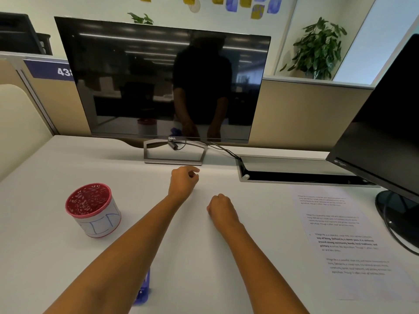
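Observation:
My left hand (184, 181) hovers over the white desk (45, 257) just in front of the monitor stand (175, 155), its fingers loosely curled and holding nothing. My right hand (221, 208) sits a little nearer and to the right, fingers curled into a fist, with nothing visible in it. A red-rimmed cup (94, 209) wrapped in white paper with blue writing stands to the left of my left forearm. A small blue object (143, 288) lies on the desk, mostly hidden under that forearm.
A dark Dell monitor (163, 80) stands at the back centre, a second black monitor (385, 132) at the right. A printed sheet (340, 241) lies on the right. An open cable tray (294, 173) is set into the desk. Partition walls enclose the back and left.

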A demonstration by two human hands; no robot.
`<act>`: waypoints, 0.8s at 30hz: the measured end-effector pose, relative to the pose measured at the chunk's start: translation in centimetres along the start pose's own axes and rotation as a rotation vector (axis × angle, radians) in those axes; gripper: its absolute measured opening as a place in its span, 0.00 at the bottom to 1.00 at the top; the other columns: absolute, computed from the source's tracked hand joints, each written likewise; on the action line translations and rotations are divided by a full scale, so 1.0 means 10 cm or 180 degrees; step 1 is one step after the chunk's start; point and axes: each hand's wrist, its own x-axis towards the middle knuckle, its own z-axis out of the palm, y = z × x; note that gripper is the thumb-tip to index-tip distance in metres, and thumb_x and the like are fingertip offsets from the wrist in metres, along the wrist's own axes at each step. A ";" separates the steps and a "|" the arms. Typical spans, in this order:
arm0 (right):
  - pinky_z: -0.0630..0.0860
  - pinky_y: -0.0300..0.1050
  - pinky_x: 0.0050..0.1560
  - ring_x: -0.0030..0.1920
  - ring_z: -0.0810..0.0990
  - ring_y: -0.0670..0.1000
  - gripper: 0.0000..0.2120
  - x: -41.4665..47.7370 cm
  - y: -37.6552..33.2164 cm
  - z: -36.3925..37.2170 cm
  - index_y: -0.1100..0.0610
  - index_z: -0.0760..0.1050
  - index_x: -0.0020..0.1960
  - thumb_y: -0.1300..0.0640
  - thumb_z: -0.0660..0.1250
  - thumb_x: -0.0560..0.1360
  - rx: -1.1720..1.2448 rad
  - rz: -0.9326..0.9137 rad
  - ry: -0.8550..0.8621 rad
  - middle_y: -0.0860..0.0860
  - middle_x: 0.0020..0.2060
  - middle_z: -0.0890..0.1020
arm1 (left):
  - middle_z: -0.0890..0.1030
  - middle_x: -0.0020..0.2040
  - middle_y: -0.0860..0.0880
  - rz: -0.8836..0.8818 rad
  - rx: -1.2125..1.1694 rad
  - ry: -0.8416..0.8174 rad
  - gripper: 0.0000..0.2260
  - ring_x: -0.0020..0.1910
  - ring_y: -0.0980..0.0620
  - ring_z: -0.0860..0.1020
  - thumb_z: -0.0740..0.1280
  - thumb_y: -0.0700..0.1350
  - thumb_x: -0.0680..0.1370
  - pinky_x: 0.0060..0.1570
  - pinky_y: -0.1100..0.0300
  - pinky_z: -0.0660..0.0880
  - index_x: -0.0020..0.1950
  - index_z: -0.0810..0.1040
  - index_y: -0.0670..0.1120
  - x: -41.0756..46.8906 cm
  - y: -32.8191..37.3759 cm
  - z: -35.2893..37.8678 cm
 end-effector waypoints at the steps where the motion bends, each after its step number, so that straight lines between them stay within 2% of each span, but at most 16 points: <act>1: 0.70 0.42 0.63 0.63 0.73 0.55 0.16 -0.01 0.00 0.01 0.64 0.70 0.64 0.60 0.59 0.79 -0.0042 -0.0024 0.0000 0.59 0.63 0.73 | 0.81 0.56 0.41 -0.0005 0.0008 0.0017 0.13 0.52 0.45 0.81 0.67 0.40 0.75 0.60 0.57 0.74 0.59 0.79 0.42 0.00 0.01 -0.02; 3: 0.69 0.43 0.65 0.64 0.72 0.56 0.16 -0.04 0.01 0.03 0.65 0.68 0.65 0.61 0.59 0.79 -0.0140 -0.0137 0.0001 0.60 0.64 0.72 | 0.81 0.56 0.41 -0.0021 0.0025 0.0040 0.13 0.52 0.45 0.81 0.66 0.40 0.75 0.60 0.56 0.74 0.59 0.79 0.42 0.00 0.01 -0.06; 5: 0.70 0.46 0.62 0.62 0.72 0.58 0.14 -0.08 0.02 0.03 0.66 0.69 0.63 0.63 0.57 0.79 -0.0152 -0.0289 0.0039 0.62 0.62 0.73 | 0.81 0.56 0.40 -0.0030 0.0045 0.0038 0.13 0.52 0.45 0.80 0.66 0.40 0.76 0.60 0.55 0.74 0.59 0.78 0.42 0.00 0.00 -0.10; 8: 0.71 0.48 0.55 0.58 0.75 0.61 0.13 -0.08 0.07 -0.03 0.67 0.71 0.58 0.62 0.54 0.79 0.0400 -0.0162 0.0158 0.62 0.57 0.76 | 0.81 0.56 0.40 -0.0031 0.0053 0.0039 0.12 0.52 0.45 0.81 0.66 0.40 0.76 0.59 0.56 0.74 0.59 0.78 0.42 -0.02 -0.02 -0.16; 10: 0.74 0.45 0.54 0.55 0.78 0.58 0.11 -0.08 0.12 -0.08 0.65 0.73 0.55 0.59 0.57 0.79 0.1177 0.0052 0.0272 0.60 0.55 0.78 | 0.81 0.56 0.40 -0.0042 0.0040 0.0040 0.12 0.51 0.45 0.80 0.66 0.40 0.76 0.59 0.56 0.74 0.59 0.78 0.42 -0.03 -0.03 -0.19; 13: 0.77 0.37 0.44 0.45 0.81 0.53 0.04 -0.15 0.17 -0.15 0.62 0.72 0.49 0.61 0.62 0.78 0.2732 0.0272 0.0253 0.57 0.50 0.81 | 0.81 0.56 0.41 -0.0039 0.0022 0.0042 0.12 0.52 0.45 0.80 0.66 0.40 0.76 0.59 0.56 0.74 0.59 0.78 0.42 -0.05 -0.02 -0.24; 15: 0.76 0.32 0.40 0.39 0.81 0.47 0.04 -0.18 0.21 -0.19 0.62 0.73 0.48 0.61 0.64 0.76 0.3177 0.0348 0.0320 0.55 0.45 0.81 | 0.81 0.56 0.41 -0.0034 -0.0003 0.0051 0.12 0.52 0.45 0.80 0.66 0.40 0.76 0.59 0.56 0.74 0.59 0.78 0.42 -0.06 -0.01 -0.27; 17: 0.75 0.31 0.38 0.38 0.81 0.47 0.03 -0.19 0.23 -0.20 0.61 0.74 0.46 0.62 0.67 0.74 0.3108 0.0380 0.0469 0.55 0.43 0.81 | 0.81 0.57 0.41 -0.0051 -0.0016 0.0054 0.12 0.52 0.45 0.80 0.66 0.40 0.76 0.58 0.57 0.74 0.59 0.78 0.42 -0.08 0.00 -0.30; 19: 0.74 0.34 0.38 0.41 0.79 0.51 0.02 -0.19 0.25 -0.16 0.61 0.75 0.44 0.64 0.68 0.73 0.2493 0.0322 0.0650 0.54 0.42 0.81 | 0.81 0.56 0.41 -0.0059 -0.0023 0.0066 0.12 0.52 0.45 0.80 0.66 0.40 0.76 0.59 0.56 0.74 0.59 0.78 0.42 -0.09 0.00 -0.33; 21: 0.75 0.37 0.43 0.44 0.79 0.52 0.03 -0.18 0.24 -0.09 0.62 0.78 0.45 0.64 0.67 0.73 0.1848 0.0177 0.0692 0.55 0.44 0.82 | 0.81 0.56 0.40 -0.0043 -0.0013 0.0071 0.12 0.51 0.45 0.81 0.66 0.41 0.76 0.59 0.56 0.74 0.59 0.78 0.41 -0.10 0.00 -0.35; 24: 0.74 0.37 0.44 0.43 0.79 0.51 0.05 -0.17 0.19 -0.03 0.62 0.81 0.46 0.62 0.68 0.72 0.1426 0.0073 0.0663 0.56 0.46 0.84 | 0.81 0.56 0.40 -0.0022 -0.0005 0.0067 0.12 0.51 0.45 0.81 0.66 0.41 0.76 0.58 0.56 0.75 0.59 0.78 0.41 -0.12 -0.01 -0.37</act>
